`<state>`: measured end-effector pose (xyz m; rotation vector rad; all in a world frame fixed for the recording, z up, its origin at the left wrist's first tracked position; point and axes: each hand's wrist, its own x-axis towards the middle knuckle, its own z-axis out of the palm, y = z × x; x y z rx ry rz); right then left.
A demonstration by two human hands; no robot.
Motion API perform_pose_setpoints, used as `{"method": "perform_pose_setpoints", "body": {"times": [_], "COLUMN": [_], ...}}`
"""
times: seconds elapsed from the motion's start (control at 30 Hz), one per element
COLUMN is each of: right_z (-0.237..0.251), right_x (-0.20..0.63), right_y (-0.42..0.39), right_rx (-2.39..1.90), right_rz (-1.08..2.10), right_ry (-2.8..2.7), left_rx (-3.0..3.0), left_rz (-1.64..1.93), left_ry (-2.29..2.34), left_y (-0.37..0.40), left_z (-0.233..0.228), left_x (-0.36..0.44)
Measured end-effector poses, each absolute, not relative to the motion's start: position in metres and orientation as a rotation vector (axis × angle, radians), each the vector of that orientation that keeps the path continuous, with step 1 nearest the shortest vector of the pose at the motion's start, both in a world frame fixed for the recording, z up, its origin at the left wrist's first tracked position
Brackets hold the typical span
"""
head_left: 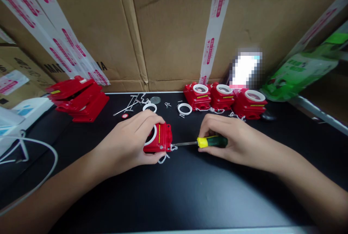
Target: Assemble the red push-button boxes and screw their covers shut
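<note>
Broadly, a wall of cardboard boxes [168, 27] crossed with white and pink tape fills the back of the view, and before it runs a black table [190, 190]. At the far left of the table lies a stack of red covers [78, 98], with a white box [24, 112] and a white cable [40, 147] nearer the left edge. On the right, a green packet [299, 72] leans against the boxes. Three red housings [224, 100] stand in a row against the cardboard, each with a white ring on top.

The person's left hand [130, 143] is wrapped round a red housing [159, 138] near the middle of the table, fingers curled over its top and thumb beneath, holding it tilted on its side so that its white ring faces the hand. The right hand [231, 138] is closed around the green and yellow handle of a screwdriver [206, 142], held level, its metal shaft pointing left with the tip at the housing's near right corner. A thin white cord [164, 158] hangs from that corner onto the table.

Behind the hands lie two loose white rings [185, 109], a clear round disc [155, 100] and a scatter of small screws [133, 103].
</note>
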<state>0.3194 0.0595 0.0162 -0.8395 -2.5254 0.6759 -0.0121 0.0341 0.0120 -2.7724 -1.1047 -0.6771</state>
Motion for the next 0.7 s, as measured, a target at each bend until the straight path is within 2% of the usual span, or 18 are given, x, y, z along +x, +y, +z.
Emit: {"method": "perform_pose_setpoints", "body": {"times": [0.27,0.5,0.7], "right_z": [0.0209,0.0163,0.0160], "right_x": [0.3197,0.3172,0.3216], "right_y": [0.0586,0.0567,0.0576], "right_rx": [-0.864,-0.956,-0.840], "right_rz": [0.526,0.623,0.591], "right_ry": [-2.644,-2.564,-2.546], "left_rx": [-2.753,-2.771,-2.749], "left_rz": [-0.698,-0.690,-0.696], "left_ry": [-1.136,-1.169,-1.175], "left_y": [0.0333,0.0311,0.0333], "left_z": [0.0139,0.0138,0.0132], "left_x": [-0.0123,-0.0114,-0.0119]}}
